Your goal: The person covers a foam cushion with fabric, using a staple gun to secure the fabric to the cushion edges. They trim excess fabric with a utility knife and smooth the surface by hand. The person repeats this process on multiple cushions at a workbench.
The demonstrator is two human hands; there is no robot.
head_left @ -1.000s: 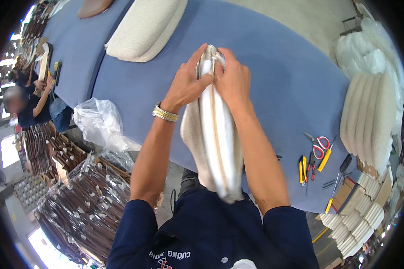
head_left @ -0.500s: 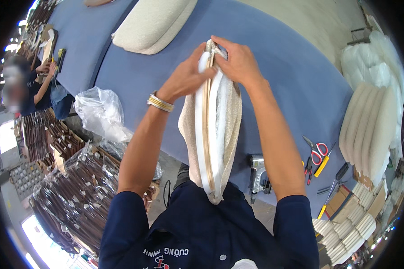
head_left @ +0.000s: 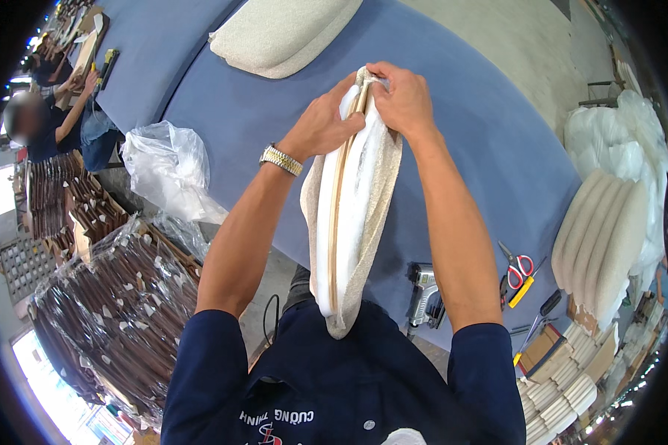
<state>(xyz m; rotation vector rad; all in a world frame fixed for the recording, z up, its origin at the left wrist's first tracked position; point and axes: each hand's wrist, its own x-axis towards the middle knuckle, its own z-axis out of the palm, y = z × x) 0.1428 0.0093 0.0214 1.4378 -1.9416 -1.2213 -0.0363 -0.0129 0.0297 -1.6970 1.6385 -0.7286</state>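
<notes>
A beige fabric cover (head_left: 375, 215) is wrapped partly around a padded panel that stands on edge before me. Between layers of white foam (head_left: 356, 200) runs a thin plywood edge (head_left: 336, 222). My left hand (head_left: 323, 127) grips the panel's far end from the left, its thumb lying across the foam and wood. From the right, my right hand (head_left: 403, 100) pinches the fabric at the far tip, fingers curled over it. The near end of the panel rests against my shirt.
On the blue-topped table (head_left: 467, 193) lie a staple gun (head_left: 423, 297), red-handled scissors (head_left: 521, 273), a screwdriver (head_left: 549, 302) and a beige pad (head_left: 282, 37). Several beige pads (head_left: 597, 237) are stacked right. Left are a plastic bag (head_left: 167, 167), wrapped brown pieces (head_left: 115, 319) and another person (head_left: 70, 122).
The panel's far end has swung slightly right with both hands. My left thumb has shifted along the edge. The view has turned a little, so surroundings sit differently.
</notes>
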